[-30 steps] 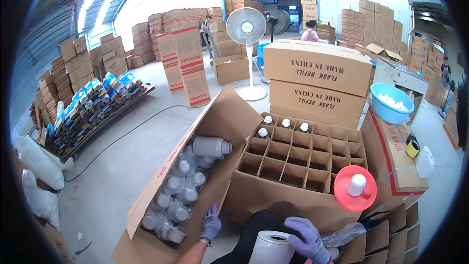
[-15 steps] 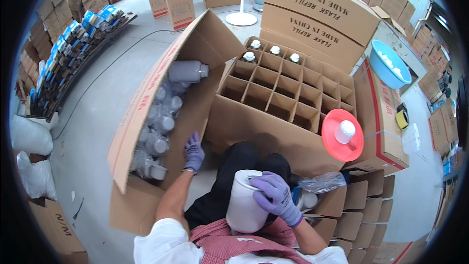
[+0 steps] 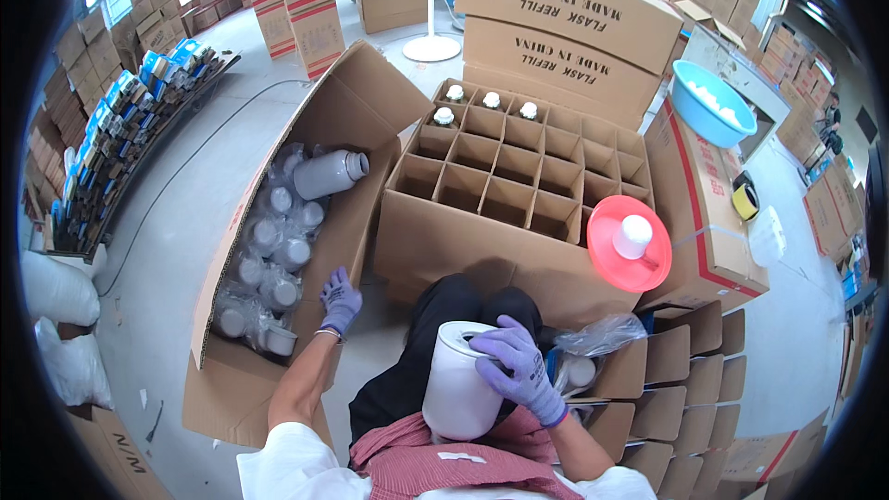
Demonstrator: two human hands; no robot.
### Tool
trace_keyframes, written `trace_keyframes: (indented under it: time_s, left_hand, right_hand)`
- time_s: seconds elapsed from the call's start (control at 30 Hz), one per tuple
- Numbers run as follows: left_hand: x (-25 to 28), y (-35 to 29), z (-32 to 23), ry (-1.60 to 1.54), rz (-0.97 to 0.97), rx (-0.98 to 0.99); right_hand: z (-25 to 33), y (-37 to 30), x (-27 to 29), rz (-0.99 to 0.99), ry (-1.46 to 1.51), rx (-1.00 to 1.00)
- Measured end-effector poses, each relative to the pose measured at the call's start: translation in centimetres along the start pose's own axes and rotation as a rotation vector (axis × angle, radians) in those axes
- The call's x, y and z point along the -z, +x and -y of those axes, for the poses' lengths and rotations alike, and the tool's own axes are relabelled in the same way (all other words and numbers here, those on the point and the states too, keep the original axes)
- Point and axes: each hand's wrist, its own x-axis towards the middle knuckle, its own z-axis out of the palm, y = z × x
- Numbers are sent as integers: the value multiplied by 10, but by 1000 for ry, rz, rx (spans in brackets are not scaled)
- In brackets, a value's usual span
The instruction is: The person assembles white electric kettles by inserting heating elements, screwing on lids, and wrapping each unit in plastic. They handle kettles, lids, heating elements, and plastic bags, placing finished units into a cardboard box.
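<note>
On my lap stands a white cylindrical container (image 3: 460,387) with a round hole in its upper end. My right hand (image 3: 520,366), in a purple glove, is closed over its upper rim, fingers near the hole. My left hand (image 3: 341,302), gloved alike, touches the near side wall of a tilted open carton (image 3: 343,250), its fingers stretched out. Inside that carton lie several plastic-wrapped white bottles (image 3: 267,233). A bare pale bottle (image 3: 326,174) lies on its side on top of them.
Ahead stands a divided carton (image 3: 463,241) with silvery-topped bottles in a few far-left cells. A red dish (image 3: 602,239) bearing a white cup (image 3: 633,235) rests on its right corner. Beyond is a blue basin (image 3: 713,116) with white pieces. Cardboard dividers (image 3: 662,412) stand at my right.
The left carton has tipped, showing more of its wrapped bottles, and the bare bottle has shifted lower. My left hand stays at the carton wall; my right keeps hold of the container. The view has shifted slightly.
</note>
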Motion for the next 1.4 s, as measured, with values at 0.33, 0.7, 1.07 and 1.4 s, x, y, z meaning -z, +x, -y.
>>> trace_keyframes:
  time_s: [0.33, 0.7, 1.07, 1.4]
  left_hand:
    - [122, -158, -168, -1250, 500, -1010]
    - [130, -122, -135, -1606, 985, -712]
    - [129, -143, -133, -1497, 636, -630]
    - [123, -142, -132, -922, 608, -1005]
  right_hand:
    - [30, 5, -21, -286, -307, 3]
    - [-50, -42, 14, -245, 60, -295]
    - [-32, -29, 22, -207, 292, -413]
    - [7, -11, 5, -55, 461, -531]
